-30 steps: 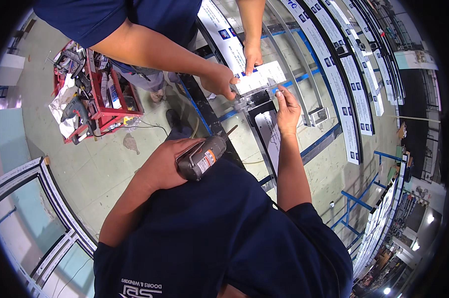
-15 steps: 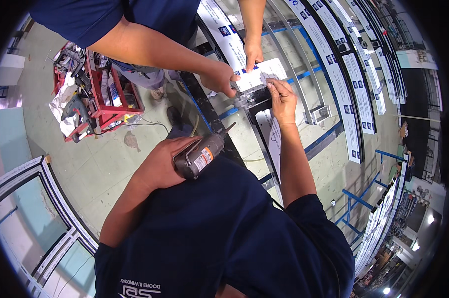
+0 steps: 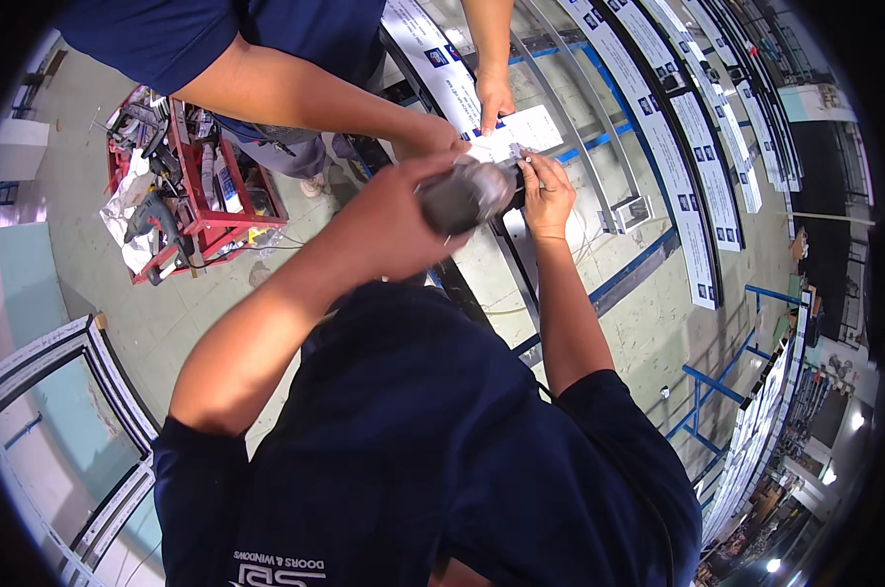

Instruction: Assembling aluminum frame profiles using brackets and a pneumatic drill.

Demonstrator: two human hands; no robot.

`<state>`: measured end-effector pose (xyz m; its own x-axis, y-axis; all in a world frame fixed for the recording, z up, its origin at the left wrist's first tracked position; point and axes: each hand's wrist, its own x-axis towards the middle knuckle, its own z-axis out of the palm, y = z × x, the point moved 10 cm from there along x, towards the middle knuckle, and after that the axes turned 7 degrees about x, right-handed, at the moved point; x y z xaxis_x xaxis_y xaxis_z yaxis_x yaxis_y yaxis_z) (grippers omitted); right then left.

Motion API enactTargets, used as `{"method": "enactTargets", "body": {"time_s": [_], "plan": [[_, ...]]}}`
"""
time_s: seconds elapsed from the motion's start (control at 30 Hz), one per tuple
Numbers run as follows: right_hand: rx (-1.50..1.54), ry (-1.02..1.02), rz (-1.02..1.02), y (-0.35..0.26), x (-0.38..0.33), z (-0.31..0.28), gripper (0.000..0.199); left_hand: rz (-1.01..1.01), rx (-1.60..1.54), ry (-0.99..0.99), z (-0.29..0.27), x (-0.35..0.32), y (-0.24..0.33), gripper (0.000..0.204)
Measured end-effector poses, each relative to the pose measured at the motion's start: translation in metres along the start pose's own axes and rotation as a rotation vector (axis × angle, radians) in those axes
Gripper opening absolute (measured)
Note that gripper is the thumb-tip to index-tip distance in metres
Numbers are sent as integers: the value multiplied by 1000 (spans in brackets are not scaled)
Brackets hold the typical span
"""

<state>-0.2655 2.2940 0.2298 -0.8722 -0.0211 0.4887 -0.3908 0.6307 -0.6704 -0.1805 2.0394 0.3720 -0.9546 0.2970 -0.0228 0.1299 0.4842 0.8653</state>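
Note:
My left hand (image 3: 388, 223) is wrapped round a dark cordless drill (image 3: 454, 205), blurred by motion, above the end of a frame bar. The drill's tip and the joint beneath it are hidden. On the right, my right hand (image 3: 548, 199) pinches at the edge of a white film-covered profile (image 3: 536, 129); what lies between its fingertips is too small to make out. Across from me, a co-worker's hand (image 3: 496, 101) presses on that profile. The co-worker's other hand is partly hidden behind my left hand and the drill.
A red tool cart (image 3: 229, 221) stands at the left, with another drill (image 3: 158, 223) on it. Below it is a window frame (image 3: 110, 367). Long white-filmed profiles (image 3: 692, 245) lie at the right, above blue stands (image 3: 721, 384). Grey metal bars (image 3: 589, 161) lie beside the work.
My left hand has carried the drill up and to the right, from near my body to over the bar end. My right hand has shifted slightly and stays at the profile.

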Motion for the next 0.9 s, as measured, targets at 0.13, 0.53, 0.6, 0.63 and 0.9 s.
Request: {"method": "enactTargets", "body": {"time_s": [0.13, 0.53, 0.6, 0.63, 0.9], "plan": [[-2, 29, -38, -3, -1, -4, 17, -272, 74, -214, 21, 56, -12, 52], [20, 73, -68, 0, -3, -12, 18, -335, -15, -318, 51, 93, -10, 26], [21, 71, -64, -1, -2, -12, 18, -312, 6, -323, 51, 98, -10, 23], [19, 69, -59, 1, -2, -12, 18, -286, 25, -331, 52, 99, -7, 21], [-14, 60, -59, 10, -4, -9, 17, -328, 83, -362, 59, 107, 7, 23]]}}
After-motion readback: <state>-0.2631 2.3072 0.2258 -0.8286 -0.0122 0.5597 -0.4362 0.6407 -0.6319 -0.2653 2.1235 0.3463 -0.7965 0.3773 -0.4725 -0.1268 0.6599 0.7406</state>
